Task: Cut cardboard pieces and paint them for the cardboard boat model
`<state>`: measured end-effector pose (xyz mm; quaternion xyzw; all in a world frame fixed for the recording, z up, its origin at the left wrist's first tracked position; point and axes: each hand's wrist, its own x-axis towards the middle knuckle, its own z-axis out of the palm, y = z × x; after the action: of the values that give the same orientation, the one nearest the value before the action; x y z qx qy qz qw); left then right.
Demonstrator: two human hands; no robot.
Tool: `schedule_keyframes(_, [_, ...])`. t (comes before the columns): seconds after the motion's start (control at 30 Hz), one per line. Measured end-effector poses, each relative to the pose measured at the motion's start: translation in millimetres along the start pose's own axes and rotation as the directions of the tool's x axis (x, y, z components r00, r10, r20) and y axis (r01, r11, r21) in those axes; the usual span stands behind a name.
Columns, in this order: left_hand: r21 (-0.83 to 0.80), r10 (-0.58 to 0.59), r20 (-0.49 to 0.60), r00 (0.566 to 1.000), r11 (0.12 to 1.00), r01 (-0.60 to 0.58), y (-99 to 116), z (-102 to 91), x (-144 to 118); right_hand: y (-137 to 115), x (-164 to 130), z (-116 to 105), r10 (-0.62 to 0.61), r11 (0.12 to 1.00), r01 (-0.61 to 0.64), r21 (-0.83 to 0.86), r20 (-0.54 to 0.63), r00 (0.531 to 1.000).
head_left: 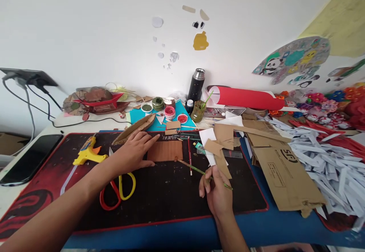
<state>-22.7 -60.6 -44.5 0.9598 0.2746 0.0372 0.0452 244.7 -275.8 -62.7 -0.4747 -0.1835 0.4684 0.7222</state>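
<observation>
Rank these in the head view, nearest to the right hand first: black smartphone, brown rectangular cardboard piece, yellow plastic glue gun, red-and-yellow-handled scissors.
1. Brown rectangular cardboard piece: left of the right hand.
2. Red-and-yellow-handled scissors: farther left.
3. Yellow plastic glue gun: left, beyond the scissors.
4. Black smartphone: at the far left.

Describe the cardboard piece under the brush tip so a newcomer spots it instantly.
Start at the dark, red-edged desk mat. Toward its far side, just right of the left hand, lies a flat cardboard rectangle with the tip of the green-handled brush at its near right corner. Its reddish-brown face sets it apart from the paler tan scraps.
</observation>
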Motion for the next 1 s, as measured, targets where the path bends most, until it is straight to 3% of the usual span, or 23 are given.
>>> schedule_keyframes(0.27, [0.053,-0.001,0.03,1.0,0.999,0.0,21,-3.3,18,0,0,-1,0.005,1.0,-0.005,-0.004,0.008,1.0])
schedule_keyframes(0.5, [0.006,-0.008,0.097,0.995,1.0,0.008,36,-10.2,32,-2,-3,-3,0.01,0.999,-0.009,-0.046,0.007,1.0])
schedule_keyframes(0.7, [-0.084,-0.029,0.09,0.995,0.996,0.037,39,-20.3,28,-5,-4,-3,0.019,0.997,-0.018,-0.073,0.011,1.0])
schedule_keyframes(0.87, [-0.134,-0.102,-0.014,0.995,0.986,0.099,14,-50.0,6,-10,-2,-4,0.035,0.997,-0.034,-0.065,0.024,0.999])
schedule_keyframes(1.0, [-0.137,-0.255,-0.18,0.95,0.963,0.233,-41,-85.5,-27,-10,-2,-4,0.04,0.996,-0.038,-0.082,0.017,0.999])
